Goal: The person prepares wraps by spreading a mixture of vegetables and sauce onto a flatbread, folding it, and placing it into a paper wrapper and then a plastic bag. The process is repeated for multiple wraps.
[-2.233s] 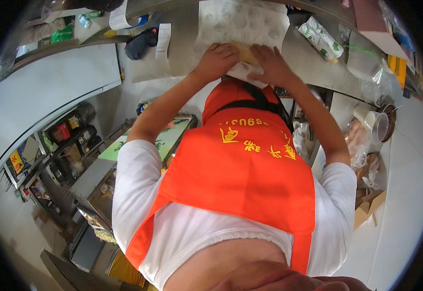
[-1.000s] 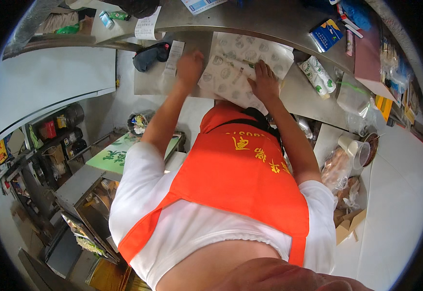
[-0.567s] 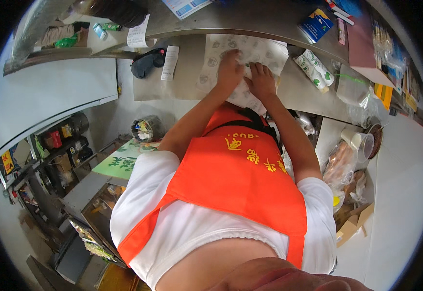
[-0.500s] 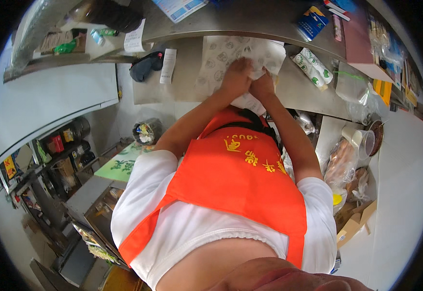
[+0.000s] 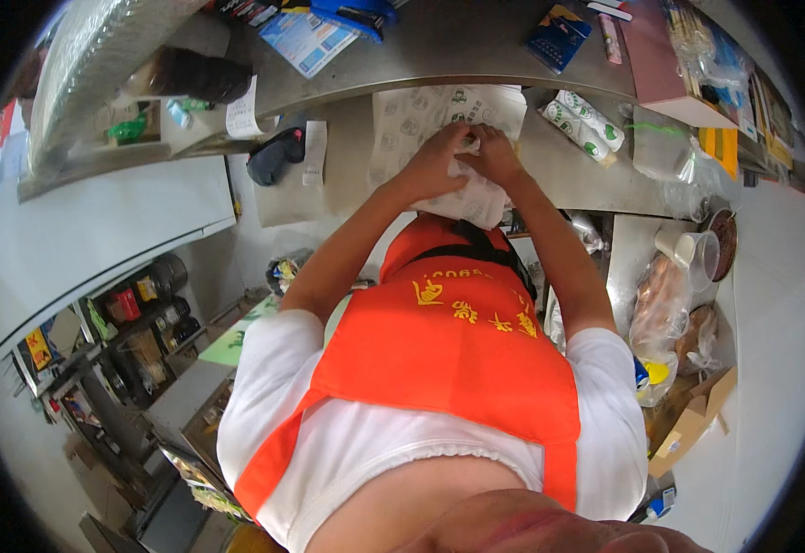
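A stack of white printed wrapping paper [image 5: 398,124] lies on the metal counter, partly covered by my hands. My left hand [image 5: 432,168] reaches in with curved fingers, its thumb apart from them, around a loose piece of the paper. Facing it, my right hand [image 5: 497,157] bends its fingers over the same piece, the fingertips of both hands close together. The lower end of that piece [image 5: 478,205] hangs toward the counter's near edge. Whatever lies between the palms is hidden. Two white paper-wrapped rolls [image 5: 585,125] with green prints rest to the right.
Above the counter runs a metal shelf [image 5: 421,55] with a blue box [image 5: 559,39]. A dark pouch [image 5: 276,157] and paper slip [image 5: 315,152] lie left. Clear plastic bags [image 5: 661,152] stand right, above clear cups [image 5: 695,258] and a cardboard box [image 5: 695,421].
My fingers have shifted from bunched over the paper to spread more around it, with a piece of it showing below. The whole view has tilted slightly.
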{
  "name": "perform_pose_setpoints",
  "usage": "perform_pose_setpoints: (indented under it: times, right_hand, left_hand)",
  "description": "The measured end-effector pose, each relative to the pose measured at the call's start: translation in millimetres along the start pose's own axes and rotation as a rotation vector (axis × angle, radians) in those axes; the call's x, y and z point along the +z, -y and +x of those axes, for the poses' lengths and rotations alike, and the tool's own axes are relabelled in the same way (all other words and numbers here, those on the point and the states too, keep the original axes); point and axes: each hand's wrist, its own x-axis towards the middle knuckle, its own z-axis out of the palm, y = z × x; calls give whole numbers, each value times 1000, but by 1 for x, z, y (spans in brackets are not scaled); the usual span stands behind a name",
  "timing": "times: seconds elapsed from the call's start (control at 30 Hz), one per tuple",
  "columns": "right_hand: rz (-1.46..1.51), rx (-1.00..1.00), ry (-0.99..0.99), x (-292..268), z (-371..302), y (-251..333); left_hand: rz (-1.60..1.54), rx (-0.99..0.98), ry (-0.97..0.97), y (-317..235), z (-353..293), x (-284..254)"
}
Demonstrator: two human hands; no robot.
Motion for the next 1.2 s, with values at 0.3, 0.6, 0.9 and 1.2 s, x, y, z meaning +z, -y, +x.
perform_pose_setpoints:
  times: [0.3,0.6,0.9,1.2]
  right_hand:
    - [-440,-285,-130,-18,6,10]
    - [-54,167,457,-34,48,-3]
    - [-331,319,320,-15,45,24]
    - [-799,50,-30,20,13,14]
  left_hand:
    - [501,-117,268,22,28,22]
    - [561,36,-117,27,19,35]
    - [600,-63,62,50,41,32]
    - [374,-335,670,29,82,-2]
